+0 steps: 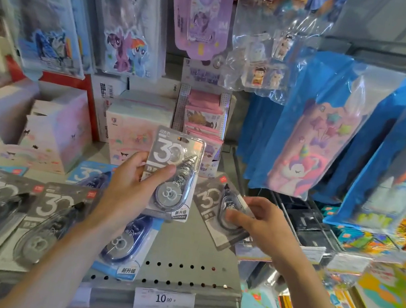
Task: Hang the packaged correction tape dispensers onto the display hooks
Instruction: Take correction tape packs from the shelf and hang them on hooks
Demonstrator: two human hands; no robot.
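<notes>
Grey "30" blister pack (173, 173) in left hand (128, 185) fingers; darker pack (219, 210) under right hand (262, 224) fingers.

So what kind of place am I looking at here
Most likely a stationery aisle in a shop. A price tag reading 10.00 sits on the shelf edge, packaged pencil cases hang on display, and each hand holds a carded correction tape: left hand, right hand.
</notes>
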